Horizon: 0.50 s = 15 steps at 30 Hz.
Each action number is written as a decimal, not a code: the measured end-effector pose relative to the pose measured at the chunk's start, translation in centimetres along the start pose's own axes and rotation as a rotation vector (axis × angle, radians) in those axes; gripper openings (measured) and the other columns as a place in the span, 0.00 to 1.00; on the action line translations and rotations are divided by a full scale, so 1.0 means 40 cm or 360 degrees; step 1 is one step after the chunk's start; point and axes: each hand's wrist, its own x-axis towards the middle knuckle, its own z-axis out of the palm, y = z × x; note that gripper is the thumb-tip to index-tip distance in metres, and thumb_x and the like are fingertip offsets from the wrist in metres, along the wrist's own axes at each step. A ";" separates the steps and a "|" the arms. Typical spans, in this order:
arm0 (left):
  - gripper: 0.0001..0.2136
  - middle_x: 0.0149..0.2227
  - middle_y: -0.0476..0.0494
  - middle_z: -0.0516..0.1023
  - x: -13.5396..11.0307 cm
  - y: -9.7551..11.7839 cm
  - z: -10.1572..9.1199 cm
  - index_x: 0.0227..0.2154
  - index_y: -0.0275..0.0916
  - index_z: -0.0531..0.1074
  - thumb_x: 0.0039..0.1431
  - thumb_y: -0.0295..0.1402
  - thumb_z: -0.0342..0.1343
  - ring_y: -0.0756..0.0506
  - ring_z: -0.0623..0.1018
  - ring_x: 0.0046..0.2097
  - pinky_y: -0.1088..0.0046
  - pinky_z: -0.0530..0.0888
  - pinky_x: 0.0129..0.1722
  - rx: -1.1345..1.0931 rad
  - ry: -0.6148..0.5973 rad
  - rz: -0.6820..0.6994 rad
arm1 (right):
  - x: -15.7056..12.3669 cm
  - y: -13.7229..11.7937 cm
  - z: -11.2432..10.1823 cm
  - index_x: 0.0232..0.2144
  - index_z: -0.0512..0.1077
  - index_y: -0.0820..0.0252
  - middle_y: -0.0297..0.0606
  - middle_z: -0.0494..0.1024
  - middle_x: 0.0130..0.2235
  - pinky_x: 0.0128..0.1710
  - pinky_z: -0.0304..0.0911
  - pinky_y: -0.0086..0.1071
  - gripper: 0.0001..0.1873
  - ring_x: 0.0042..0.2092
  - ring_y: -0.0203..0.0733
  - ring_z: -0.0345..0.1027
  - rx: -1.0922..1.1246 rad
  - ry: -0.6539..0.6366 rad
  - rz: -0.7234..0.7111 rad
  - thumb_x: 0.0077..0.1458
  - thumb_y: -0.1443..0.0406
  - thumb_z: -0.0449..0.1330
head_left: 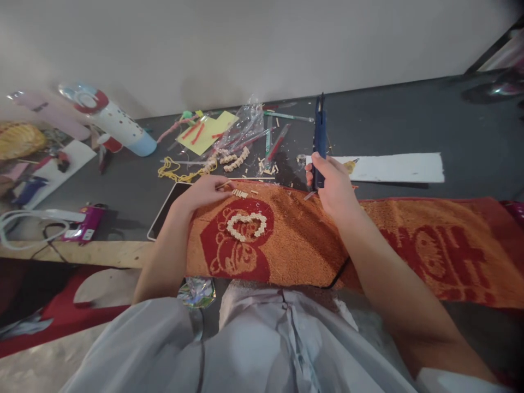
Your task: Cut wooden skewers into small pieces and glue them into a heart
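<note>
My right hand (333,180) is wrapped around a blue hot glue gun (320,131), its nozzle pointing away from me and a clear stick showing at its rear. At the upper left edge of the orange and red towel (303,245), my left hand (208,191) has its fingertips pinched together; what is between them is too small to make out. Just beside those fingertips lies a short row of pale little sticks (239,193). A heart outline made of small pale pieces (246,226) rests on the towel between my hands.
Behind the towel are scattered pale bits (268,166), yellow string (174,170), a yellow paper (207,134) and clear plastic wrap (248,125). A white strip (401,168) lies right. Bottles (123,125), a phone (166,213) and a purple power adapter (88,222) are left.
</note>
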 end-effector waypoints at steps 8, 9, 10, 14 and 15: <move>0.15 0.38 0.46 0.79 -0.003 -0.015 -0.001 0.41 0.41 0.76 0.53 0.41 0.56 0.45 0.76 0.38 0.73 0.68 0.38 -0.0009 0.0008 -0.0039 | -0.019 0.002 0.009 0.24 0.65 0.55 0.32 0.69 0.28 0.28 0.59 0.34 0.19 0.27 0.33 0.60 -0.0038 -0.0017 0.0018 0.49 0.48 0.64; 0.15 0.39 0.47 0.79 -0.006 -0.013 -0.003 0.42 0.42 0.76 0.52 0.41 0.56 0.45 0.76 0.39 0.73 0.68 0.39 0.0002 0.0021 -0.0034 | -0.022 0.000 0.010 0.25 0.66 0.55 0.33 0.69 0.28 0.28 0.59 0.34 0.19 0.27 0.33 0.60 -0.0053 -0.0024 0.0012 0.49 0.48 0.63; 0.16 0.40 0.47 0.79 -0.009 -0.010 -0.005 0.42 0.42 0.76 0.53 0.41 0.56 0.45 0.76 0.39 0.73 0.68 0.39 0.0012 0.0032 -0.0033 | -0.025 -0.001 0.012 0.25 0.66 0.55 0.33 0.69 0.28 0.28 0.59 0.35 0.19 0.27 0.34 0.60 -0.0068 -0.0032 0.0006 0.49 0.48 0.63; 0.15 0.38 0.47 0.79 -0.015 -0.006 -0.007 0.42 0.41 0.77 0.55 0.41 0.55 0.46 0.75 0.37 0.74 0.68 0.40 0.0022 0.0029 -0.0033 | -0.035 -0.004 0.017 0.25 0.66 0.55 0.31 0.66 0.25 0.27 0.56 0.34 0.20 0.26 0.35 0.59 -0.0142 -0.0073 0.0000 0.50 0.47 0.62; 0.15 0.38 0.47 0.80 -0.015 -0.005 -0.006 0.42 0.41 0.77 0.55 0.41 0.55 0.46 0.76 0.38 0.74 0.68 0.40 0.0014 0.0027 -0.0024 | -0.036 -0.004 0.018 0.25 0.66 0.55 0.30 0.65 0.25 0.26 0.56 0.33 0.20 0.26 0.35 0.58 -0.0156 -0.0083 -0.0001 0.50 0.47 0.62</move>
